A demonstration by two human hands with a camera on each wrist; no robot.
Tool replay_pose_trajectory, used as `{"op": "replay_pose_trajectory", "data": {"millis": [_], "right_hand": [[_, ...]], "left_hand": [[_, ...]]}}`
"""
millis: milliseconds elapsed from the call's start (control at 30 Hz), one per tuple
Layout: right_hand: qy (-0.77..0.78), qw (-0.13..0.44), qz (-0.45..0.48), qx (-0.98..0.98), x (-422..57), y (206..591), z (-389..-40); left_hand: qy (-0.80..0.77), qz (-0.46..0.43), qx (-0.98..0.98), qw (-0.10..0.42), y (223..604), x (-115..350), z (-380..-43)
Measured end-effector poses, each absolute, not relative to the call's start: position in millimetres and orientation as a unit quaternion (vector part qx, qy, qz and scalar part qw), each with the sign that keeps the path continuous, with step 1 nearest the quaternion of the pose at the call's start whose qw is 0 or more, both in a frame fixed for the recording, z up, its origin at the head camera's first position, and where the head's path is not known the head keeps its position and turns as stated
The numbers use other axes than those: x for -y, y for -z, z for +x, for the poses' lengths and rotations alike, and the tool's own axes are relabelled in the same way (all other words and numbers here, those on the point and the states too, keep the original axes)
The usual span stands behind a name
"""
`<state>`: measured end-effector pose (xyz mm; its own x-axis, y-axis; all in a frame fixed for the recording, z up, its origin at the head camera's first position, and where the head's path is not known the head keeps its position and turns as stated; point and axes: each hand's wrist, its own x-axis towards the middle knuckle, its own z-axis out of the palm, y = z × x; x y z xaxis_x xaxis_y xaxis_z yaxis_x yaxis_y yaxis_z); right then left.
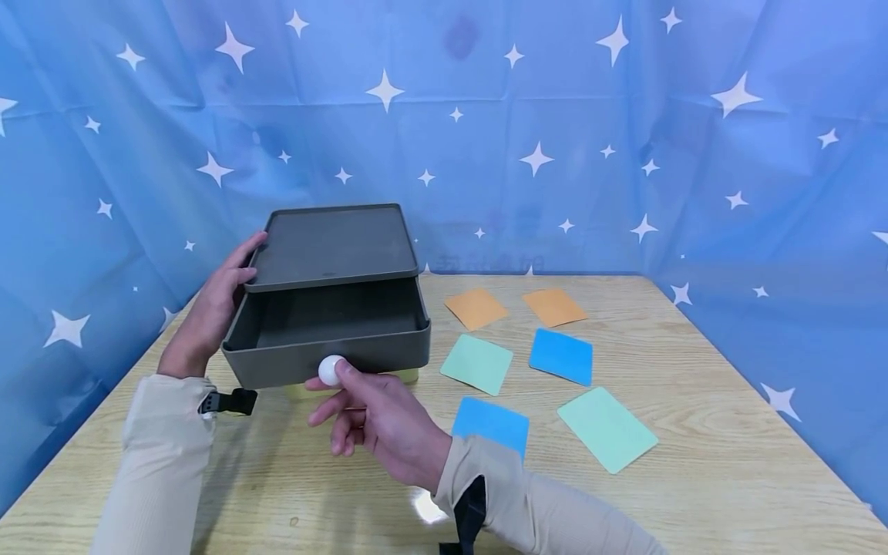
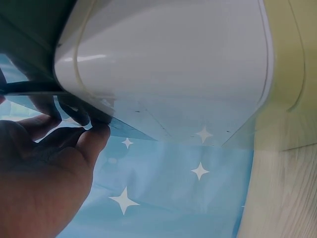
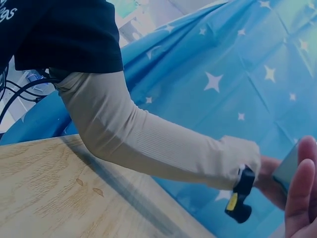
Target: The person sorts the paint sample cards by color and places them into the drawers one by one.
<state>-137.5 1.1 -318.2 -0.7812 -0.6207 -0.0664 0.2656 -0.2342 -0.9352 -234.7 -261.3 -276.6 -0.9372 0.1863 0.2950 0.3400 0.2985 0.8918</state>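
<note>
A small box with a dark grey lid-like top point(image 1: 336, 245) stands at the left of the table, its grey drawer point(image 1: 319, 358) pulled out toward me. Nothing shows inside the drawer. My right hand point(image 1: 398, 420) pinches the round white knob point(image 1: 329, 371) on the drawer front between thumb and finger. Against the box's left side, near the top edge, my left hand point(image 1: 211, 316) rests with its fingers touching it. In the left wrist view, the box's glossy white side point(image 2: 173, 54) shows beside that hand, with a yellow part point(image 2: 287, 74) next to it.
Right of the box lie two orange cards point(image 1: 477, 309), two green cards point(image 1: 608, 430) and two blue cards point(image 1: 562, 356); my right sleeve partly covers the nearer blue one. A blue star-patterned curtain point(image 1: 458, 154) surrounds the wooden table point(image 1: 721, 455).
</note>
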Motion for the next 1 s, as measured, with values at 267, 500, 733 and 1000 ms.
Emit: {"op": "replay_pose_trajectory", "data": {"millis": [267,500,733,1000], "right_hand": [[0.770,0.299,-0.165,-0.539,-5,318,-134],[0.765,0.307,-0.174,-0.538,-8,318,-133],[0.741,0.323,-0.190,-0.557,-22,318,-135],[0.575,0.359,-0.327,-0.659,-68,324,-152]], "left_hand": [[0.575,-0.164,0.799,0.059,275,260,-233],[0.573,-0.167,0.800,0.059,275,261,-232],[0.574,-0.165,0.800,0.055,274,262,-231],[0.566,-0.170,0.805,0.055,276,263,-233]]}}
